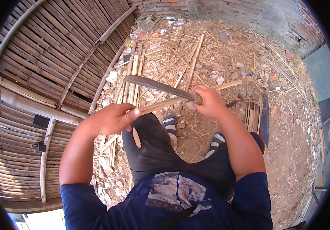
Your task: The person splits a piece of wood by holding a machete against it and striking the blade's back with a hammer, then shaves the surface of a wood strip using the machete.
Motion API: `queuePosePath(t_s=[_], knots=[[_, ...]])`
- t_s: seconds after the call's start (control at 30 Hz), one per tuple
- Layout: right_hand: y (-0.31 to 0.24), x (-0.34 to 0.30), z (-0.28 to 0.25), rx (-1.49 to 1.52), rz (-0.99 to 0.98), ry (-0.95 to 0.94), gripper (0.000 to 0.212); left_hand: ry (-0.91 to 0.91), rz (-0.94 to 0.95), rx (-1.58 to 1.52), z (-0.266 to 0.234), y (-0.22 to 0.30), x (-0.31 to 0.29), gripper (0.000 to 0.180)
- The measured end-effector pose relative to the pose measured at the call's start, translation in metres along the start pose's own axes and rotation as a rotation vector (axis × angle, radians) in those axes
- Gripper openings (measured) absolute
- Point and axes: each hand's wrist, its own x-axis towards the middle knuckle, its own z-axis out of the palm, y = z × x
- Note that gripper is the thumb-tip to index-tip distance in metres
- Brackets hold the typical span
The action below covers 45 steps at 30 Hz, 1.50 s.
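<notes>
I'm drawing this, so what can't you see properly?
In the head view:
Knife handle: mostly hidden inside the right hand.
Pale strip: partly covered by the left hand.
Blue shirt: cut off by the lower edge.
Litter near the brick wall: too small to name.

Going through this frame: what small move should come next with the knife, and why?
Probably, bring the curved knife down onto the pale strip between the hands, well clear of the left hand. That hand holds the strip's near end, the right hand grips the knife's handle, and the blade slants away from the strip toward its tip.
</notes>
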Motion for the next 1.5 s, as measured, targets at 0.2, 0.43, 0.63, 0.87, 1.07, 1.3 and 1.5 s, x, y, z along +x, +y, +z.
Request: queuePosePath(t_s=[0.2,0.43,0.63,0.87,1.07,1.3,1.5], knots=[[0.021,0.004,0.003,0.091,0.041,0.117,0.038,0.775,0.397,-0.177,-0.058,-0.006,-0.021,0.097],[0.033,0.016,0.021,0.142,0.07,0.178,0.03,1.138,0.578,-1.011,0.031,-0.006,0.048,0.057],[0.047,0.015,0.029,0.14,0.123,0.138,0.035,1.066,0.775,-1.194,0.027,0.025,0.079,0.036],[0.019,0.009,-0.003,0.019,0.335,0.076,0.05,0.975,0.819,-1.149,0.021,0.063,0.121,0.03],[-0.021,-0.009,-0.057,0.338,0.499,0.008,0.042,0.753,0.801,-1.137,0.003,0.08,0.12,0.031],[-0.067,-0.029,-0.08,0.724,0.464,0.091,0.034,0.336,1.019,-1.33,0.005,0.09,0.127,0.038],[-0.074,-0.031,-0.077,0.687,0.375,0.121,0.036,0.777,0.966,-1.283,0.003,0.119,0.127,0.036]])
